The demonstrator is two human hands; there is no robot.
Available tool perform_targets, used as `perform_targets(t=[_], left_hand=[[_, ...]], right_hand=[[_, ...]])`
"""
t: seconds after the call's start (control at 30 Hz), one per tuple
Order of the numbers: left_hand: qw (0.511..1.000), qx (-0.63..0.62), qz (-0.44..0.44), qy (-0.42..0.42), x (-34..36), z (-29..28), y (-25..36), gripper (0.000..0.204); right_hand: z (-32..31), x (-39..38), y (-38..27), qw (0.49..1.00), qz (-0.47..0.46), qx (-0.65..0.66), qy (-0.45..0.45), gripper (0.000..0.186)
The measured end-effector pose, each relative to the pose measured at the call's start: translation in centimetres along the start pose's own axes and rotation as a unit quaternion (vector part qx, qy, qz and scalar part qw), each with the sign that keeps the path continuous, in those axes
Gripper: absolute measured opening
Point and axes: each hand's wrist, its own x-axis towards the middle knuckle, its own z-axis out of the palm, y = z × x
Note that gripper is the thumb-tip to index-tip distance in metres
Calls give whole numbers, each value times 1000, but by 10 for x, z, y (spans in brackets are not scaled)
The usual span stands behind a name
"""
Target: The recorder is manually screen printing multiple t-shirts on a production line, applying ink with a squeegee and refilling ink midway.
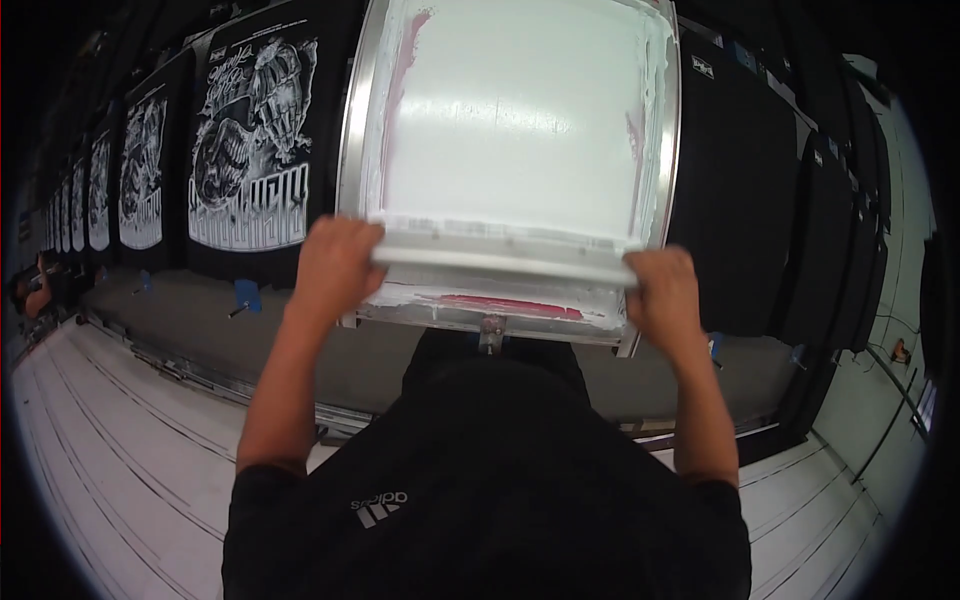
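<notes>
My left hand (337,265) and my right hand (664,300) are closed around the two ends of a wide squeegee (505,257). It spans almost the full width of a screen printing frame (355,150) with metal sides. The squeegee lies across the near part of the screen, its lower edge hidden and slightly blurred. White ink (510,130) covers the mesh beyond it. Reddish-pink smears (510,303) show along the near end and both sides of the frame. Whatever lies beneath the screen is hidden.
Black shirts with white and grey prints (255,140) lie in a row to the left. On the right are black shirts (735,180) with small white marks. Another person (40,290) is at the far left. A metal bracket (492,332) sits at the frame's near edge.
</notes>
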Motion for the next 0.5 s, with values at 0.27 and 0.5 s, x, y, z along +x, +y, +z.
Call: perform_targets(t=[0.27,0.5], left_hand=[[996,-41,-48,-65,-82,33,32,36],[999,-31,-27,26,-97,60,31,37]], right_hand=[[39,-69,-33,992,82,10,-92,39],[60,-90,-45,991,110,1,-76,44]])
